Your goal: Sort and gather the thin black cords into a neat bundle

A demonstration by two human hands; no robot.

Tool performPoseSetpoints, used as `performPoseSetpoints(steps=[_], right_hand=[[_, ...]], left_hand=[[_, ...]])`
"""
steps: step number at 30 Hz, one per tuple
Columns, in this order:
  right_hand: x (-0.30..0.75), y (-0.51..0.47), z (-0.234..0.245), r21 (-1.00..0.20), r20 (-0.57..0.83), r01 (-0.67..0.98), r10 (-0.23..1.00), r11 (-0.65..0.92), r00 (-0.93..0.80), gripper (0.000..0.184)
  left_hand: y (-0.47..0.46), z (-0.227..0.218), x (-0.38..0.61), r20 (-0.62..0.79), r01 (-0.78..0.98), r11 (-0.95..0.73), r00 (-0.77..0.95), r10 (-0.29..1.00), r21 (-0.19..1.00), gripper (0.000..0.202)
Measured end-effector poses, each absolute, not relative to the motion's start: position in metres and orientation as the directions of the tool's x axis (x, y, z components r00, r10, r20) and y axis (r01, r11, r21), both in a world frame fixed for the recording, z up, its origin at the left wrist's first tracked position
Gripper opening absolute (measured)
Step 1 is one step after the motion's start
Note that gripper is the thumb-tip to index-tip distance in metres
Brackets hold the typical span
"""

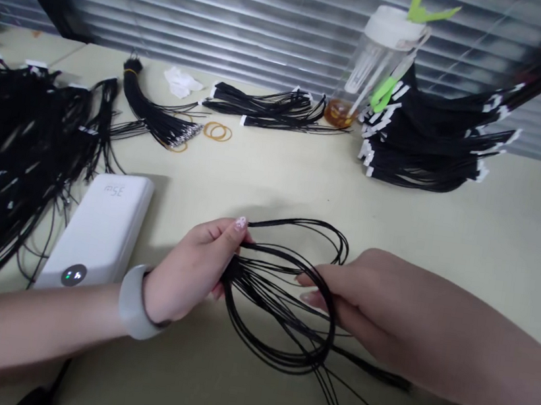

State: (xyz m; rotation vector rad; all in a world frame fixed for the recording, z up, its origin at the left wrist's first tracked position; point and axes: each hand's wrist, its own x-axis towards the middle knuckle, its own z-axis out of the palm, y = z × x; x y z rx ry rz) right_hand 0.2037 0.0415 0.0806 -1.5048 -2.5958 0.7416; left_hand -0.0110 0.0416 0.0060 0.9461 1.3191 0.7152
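Note:
A bundle of thin black wires point(275, 356) hangs over the table, looped into rings with loose ends trailing down and to the right. My left hand point(198, 259), with a grey band at the wrist, is closed around the gathered end of the bundle, thumb on top. Reaching in from the right, my right hand point(363, 294) has its thumb and finger pinched together on strands at the right side of the loops. Which strands lie between those fingertips is partly hidden. The ends of the wires inside my left fist are covered.
A white power bank point(102, 227) lies at left beside a large heap of black cables point(15, 136). Behind are a tied wire bundle point(148, 107), rubber bands point(217, 132), crumpled tissue point(181, 82), connector cables point(268, 104), a clear bottle point(373, 60) and stacked cable bundles point(432, 144).

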Motion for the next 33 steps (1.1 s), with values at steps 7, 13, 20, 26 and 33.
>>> performPoseSetpoints(steps=[7,13,20,26,33], right_hand=[[0.215,0.073,0.101,-0.467,-0.161,0.765,0.809,0.443,-0.566,0.026],[0.134,0.084,0.050,-0.398,0.226,0.466,0.577,0.790,-0.785,0.030],[0.034,0.073,0.058,-0.748,0.183,0.056,0.286,0.661,-0.940,0.037],[0.086,0.034,0.076,-0.983,-0.026,0.069,0.249,0.168,-0.968,0.048],[0.152,0.007,0.052,-0.908,-0.274,0.415,0.680,0.049,-0.680,0.036]], left_hand=[[0.026,0.024,-0.013,-0.201,0.251,0.133,0.271,0.941,0.959,0.038],[-0.010,0.069,-0.007,0.049,0.265,-0.238,0.567,0.823,0.934,0.028],[-0.062,0.091,-0.046,0.106,0.387,-0.214,0.282,0.953,0.897,0.027],[-0.056,0.067,-0.093,0.086,0.568,0.001,-0.126,0.988,0.823,0.032],[-0.053,0.074,-0.106,0.138,0.640,-0.158,0.082,0.987,0.752,0.032]])
